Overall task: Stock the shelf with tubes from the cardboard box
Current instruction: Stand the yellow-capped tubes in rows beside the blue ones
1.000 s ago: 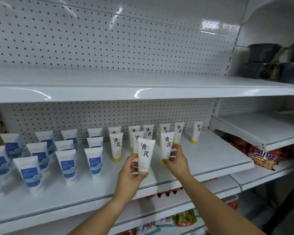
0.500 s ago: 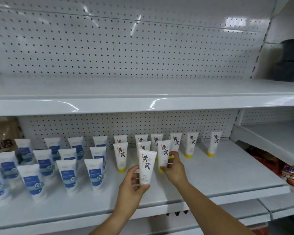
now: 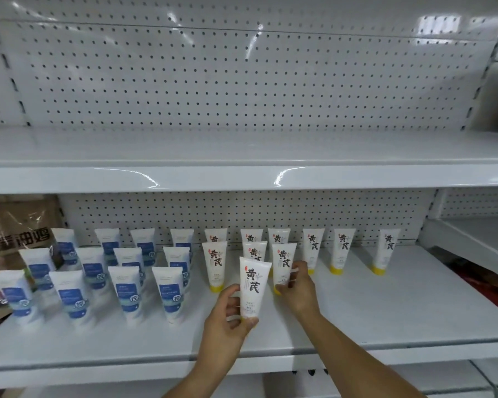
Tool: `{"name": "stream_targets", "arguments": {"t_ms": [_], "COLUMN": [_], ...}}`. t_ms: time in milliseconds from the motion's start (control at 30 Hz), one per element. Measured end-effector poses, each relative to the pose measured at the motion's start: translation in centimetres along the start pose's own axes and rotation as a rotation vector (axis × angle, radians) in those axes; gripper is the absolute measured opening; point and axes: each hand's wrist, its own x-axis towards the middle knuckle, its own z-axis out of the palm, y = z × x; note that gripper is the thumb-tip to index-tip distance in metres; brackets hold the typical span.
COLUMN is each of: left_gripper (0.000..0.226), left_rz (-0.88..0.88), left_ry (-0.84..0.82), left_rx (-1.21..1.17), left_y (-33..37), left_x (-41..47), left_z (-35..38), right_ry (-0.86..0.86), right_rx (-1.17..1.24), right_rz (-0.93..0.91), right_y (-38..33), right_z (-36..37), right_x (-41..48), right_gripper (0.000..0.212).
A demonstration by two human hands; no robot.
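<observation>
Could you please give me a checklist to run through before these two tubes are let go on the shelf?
1. Grip of left hand on front tube: ok.
2. Hold of right hand on second tube: ok.
3. Front tube's cap down on shelf: cannot tell, the hand hides it.
4. Both labels face outward: ok.
5. Bare shelf to the right of the hands: ok.
6. Both hands apart from blue tubes: ok.
</observation>
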Motion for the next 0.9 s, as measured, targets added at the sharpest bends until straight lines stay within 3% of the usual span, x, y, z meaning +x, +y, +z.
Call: {"name": "stream_targets", "arguments": {"t_ms": [567, 733, 900], "left_gripper": [0.063, 0.063, 0.063], "left_rz": [-0.016, -0.001, -0.006], "left_ry": [0.006, 0.001, 0.004], "left_rx": [0.011, 0.013, 0.0], "left_y": [-0.6, -0.7, -0.5], "left_x": [0.7, 1.0, 1.5], "left_z": [1.9, 3.2, 5.9], "right_ry": [-0.033, -0.015, 0.163], "right_rx": [0.01, 0.054, 0.122], "right_rz": [0.014, -0.006, -0.125], "right_y": [1.1, 1.4, 0.1], "right_z": [0.5, -1.1, -6.4], "right_x": [1.7, 1.2, 1.3], "right_gripper": [0.045, 0.055, 0.028]}}
